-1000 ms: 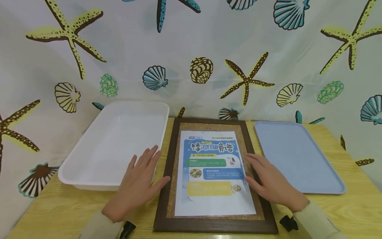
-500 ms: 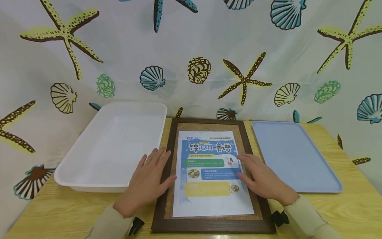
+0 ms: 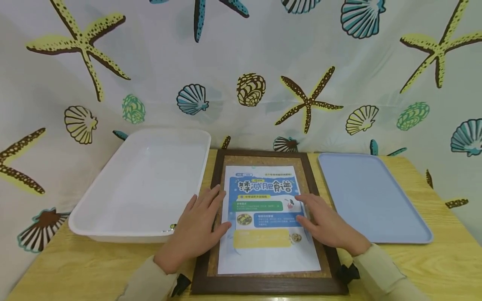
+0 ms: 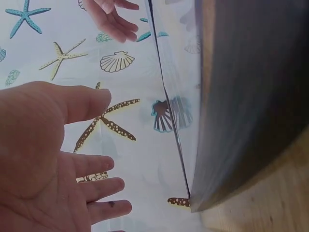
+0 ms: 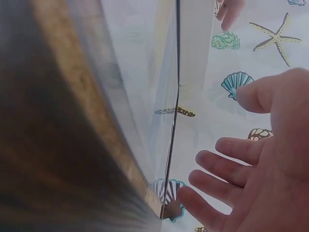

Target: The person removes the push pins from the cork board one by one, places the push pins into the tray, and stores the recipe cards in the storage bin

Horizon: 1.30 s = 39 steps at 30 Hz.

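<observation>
A corkboard with a dark brown frame [image 3: 269, 286] lies flat on the table between the hands. On its cork lies a printed paper sheet [image 3: 269, 261] with blue, green and yellow blocks and Chinese text. My left hand [image 3: 197, 228], fingers extended and holding nothing, is over the board's left edge. From the right, my right hand [image 3: 329, 221] reaches over the sheet's right edge, also holding nothing. Both wrist views show the left palm [image 4: 43, 159] and right palm [image 5: 270, 164] facing the board with a gap. The left hand covers part of the frame.
A deep white tub [image 3: 139, 184] stands at the left; a small yellow-green and black item [image 3: 172, 227] shows inside its near edge. To the right lies a light blue tray [image 3: 376, 196]. Behind the wooden table [image 3: 83, 267] hangs a white cloth [image 3: 226, 50] printed with starfish and shells.
My left hand has moved right over the board's edge, and my right hand has moved left over the sheet. The small item in the tub has come into view. The head view shifted slightly.
</observation>
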{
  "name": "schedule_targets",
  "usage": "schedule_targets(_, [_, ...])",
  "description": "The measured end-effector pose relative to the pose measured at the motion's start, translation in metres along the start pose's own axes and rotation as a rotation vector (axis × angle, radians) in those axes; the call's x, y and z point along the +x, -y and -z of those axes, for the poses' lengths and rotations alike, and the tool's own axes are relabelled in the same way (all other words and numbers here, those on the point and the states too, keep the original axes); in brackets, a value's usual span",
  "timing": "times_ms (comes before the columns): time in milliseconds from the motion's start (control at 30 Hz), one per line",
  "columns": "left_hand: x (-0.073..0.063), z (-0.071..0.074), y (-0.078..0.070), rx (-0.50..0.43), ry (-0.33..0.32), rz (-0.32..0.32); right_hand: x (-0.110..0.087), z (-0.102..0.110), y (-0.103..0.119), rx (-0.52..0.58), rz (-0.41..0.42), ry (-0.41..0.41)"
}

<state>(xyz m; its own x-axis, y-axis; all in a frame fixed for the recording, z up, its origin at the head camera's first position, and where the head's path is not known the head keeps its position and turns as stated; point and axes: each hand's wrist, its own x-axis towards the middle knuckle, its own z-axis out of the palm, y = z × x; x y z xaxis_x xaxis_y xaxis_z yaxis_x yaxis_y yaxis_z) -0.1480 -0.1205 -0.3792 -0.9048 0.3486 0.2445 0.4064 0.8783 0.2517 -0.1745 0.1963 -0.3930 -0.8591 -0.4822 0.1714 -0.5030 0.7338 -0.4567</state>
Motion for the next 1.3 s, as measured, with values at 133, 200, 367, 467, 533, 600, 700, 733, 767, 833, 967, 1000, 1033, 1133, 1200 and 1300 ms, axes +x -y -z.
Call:
schedule_targets(133, [0.006,-0.005,-0.005,-0.009,0.021,0.006,0.005,-0.002,0.002,0.02,-0.001,0.016])
schedule_targets(200, [0.01,-0.007,-0.007,-0.015,0.014,0.012,0.009,-0.003,0.003,0.026,-0.009,0.03])
schedule_targets(367, [0.017,-0.01,-0.009,-0.035,-0.031,0.029,0.017,-0.006,0.008,0.016,-0.01,0.043])
schedule_targets(467, [0.017,-0.012,-0.009,-0.038,-0.021,0.035,0.022,-0.008,0.011,0.017,0.011,0.057])
schedule_targets(533, [0.016,-0.013,-0.009,-0.032,-0.015,0.034,0.025,-0.009,0.012,0.027,0.022,0.071])
schedule_targets(600, [0.018,-0.013,-0.01,-0.03,-0.022,0.03,0.028,-0.011,0.012,0.032,0.03,0.073])
schedule_targets(700, [0.024,-0.014,-0.012,-0.037,-0.028,0.027,0.033,-0.011,0.011,0.049,0.032,0.067])
schedule_targets(733, [0.026,-0.014,-0.013,-0.042,-0.025,0.027,0.034,-0.012,0.01,0.051,0.034,0.066])
schedule_targets(767, [0.028,-0.014,-0.014,-0.048,-0.019,0.031,0.036,-0.012,0.009,0.054,0.029,0.068])
schedule_targets(833, [0.033,-0.014,-0.015,-0.055,-0.013,0.028,0.038,-0.012,0.009,0.061,0.017,0.077])
schedule_targets(967, [0.042,-0.015,-0.016,-0.08,-0.028,0.005,0.045,-0.011,0.008,0.072,0.001,0.079])
schedule_targets(1000, [0.045,-0.015,-0.017,-0.09,-0.032,-0.001,0.047,-0.011,0.008,0.073,0.002,0.072])
schedule_targets(1033, [0.047,-0.015,-0.017,-0.101,-0.034,-0.003,0.049,-0.011,0.007,0.075,0.002,0.065])
schedule_targets(1133, [0.054,-0.014,-0.018,-0.12,-0.029,0.035,0.056,-0.013,0.005,0.083,-0.005,0.061])
schedule_targets(1200, [0.058,-0.014,-0.019,-0.128,-0.013,0.078,0.059,-0.016,0.002,0.081,-0.001,0.068])
schedule_targets(1300, [0.064,-0.014,-0.019,-0.139,0.002,0.123,0.063,-0.018,-0.001,0.094,0.004,0.073])
